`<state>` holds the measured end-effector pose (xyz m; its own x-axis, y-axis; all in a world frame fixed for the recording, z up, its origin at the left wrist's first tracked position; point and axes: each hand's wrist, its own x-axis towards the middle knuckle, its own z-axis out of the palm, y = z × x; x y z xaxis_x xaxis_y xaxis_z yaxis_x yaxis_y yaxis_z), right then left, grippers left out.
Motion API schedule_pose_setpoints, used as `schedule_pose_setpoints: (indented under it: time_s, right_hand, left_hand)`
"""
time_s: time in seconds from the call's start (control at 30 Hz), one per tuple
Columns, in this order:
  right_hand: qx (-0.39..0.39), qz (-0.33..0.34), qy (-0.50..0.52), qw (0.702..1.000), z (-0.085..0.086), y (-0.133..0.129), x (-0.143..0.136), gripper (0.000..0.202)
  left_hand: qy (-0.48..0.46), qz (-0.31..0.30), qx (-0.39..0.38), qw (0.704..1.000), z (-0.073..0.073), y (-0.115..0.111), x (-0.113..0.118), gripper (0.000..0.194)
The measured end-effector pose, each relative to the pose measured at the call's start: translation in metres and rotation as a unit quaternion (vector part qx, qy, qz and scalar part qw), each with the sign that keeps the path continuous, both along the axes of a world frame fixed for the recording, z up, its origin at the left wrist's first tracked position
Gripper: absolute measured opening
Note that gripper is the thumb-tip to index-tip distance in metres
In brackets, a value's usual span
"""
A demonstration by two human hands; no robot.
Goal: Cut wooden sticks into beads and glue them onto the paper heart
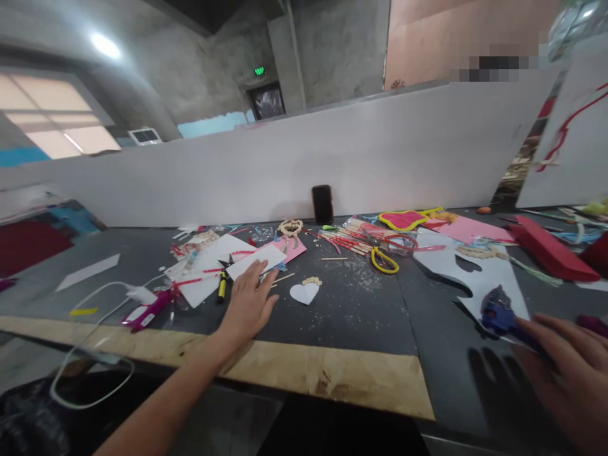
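My left hand (249, 301) lies palm down with its fingers spread over the near edge of a white card (259, 261). Just right of it is a white paper heart (304, 292) with small beige pieces along its upper right edge. At the far right, my right hand (565, 354) has its fingers around the handle of a dark blue tool (498, 311); the tool's exact kind is unclear. The tool's head is over a white sheet with cut-outs (494, 272). Black-and-yellow pliers (222, 285) rest left of my left hand.
A purple device (147, 310) with a white cable lies at left. A phone (323, 204) leans on the white partition (304, 158). Yellow-handled scissors (384, 261), red-patterned sticks (349, 239) and a red box (553, 248) lie farther back. The wooden edge (332, 373) runs along the front.
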<state>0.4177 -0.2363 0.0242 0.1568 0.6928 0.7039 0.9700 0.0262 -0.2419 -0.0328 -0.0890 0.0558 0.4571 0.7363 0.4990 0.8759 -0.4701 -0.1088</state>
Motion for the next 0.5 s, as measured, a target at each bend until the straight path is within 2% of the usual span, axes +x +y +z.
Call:
schedule_pose_setpoints:
  time_s: [0.03, 0.07, 0.17, 0.23, 0.33, 0.4, 0.5]
  right_hand:
    - [0.025, -0.002, -0.043, 0.999, 0.004, 0.001, -0.014, 0.049]
    - [0.007, 0.015, -0.073, 0.997, 0.006, 0.003, -0.028, 0.044]
    - [-0.020, 0.076, -0.089, 0.993, -0.003, 0.012, -0.066, 0.032]
    - [-0.030, 0.120, -0.090, 0.988, -0.016, 0.019, -0.086, 0.030]
    - [-0.064, 0.150, -0.090, 0.983, -0.031, 0.026, -0.109, 0.031]
    - [-0.088, 0.167, -0.086, 0.978, -0.032, 0.030, -0.119, 0.030]
    - [-0.110, 0.200, -0.070, 0.971, -0.024, 0.038, -0.130, 0.030]
  left_hand:
    - [-0.003, -0.004, 0.008, 1.000, 0.008, 0.006, 0.006, 0.044]
    - [-0.005, -0.015, 0.009, 1.000, 0.015, 0.012, 0.012, 0.044]
    - [0.005, -0.039, -0.022, 0.999, 0.023, 0.023, 0.032, 0.038]
    - [0.026, -0.060, -0.067, 0.996, 0.017, 0.022, 0.042, 0.032]
    - [0.050, -0.094, -0.129, 0.986, -0.002, 0.012, 0.049, 0.029]
    - [0.051, -0.100, -0.153, 0.982, -0.014, 0.005, 0.050, 0.030]
    - [0.045, -0.099, -0.177, 0.978, -0.026, -0.001, 0.047, 0.032]
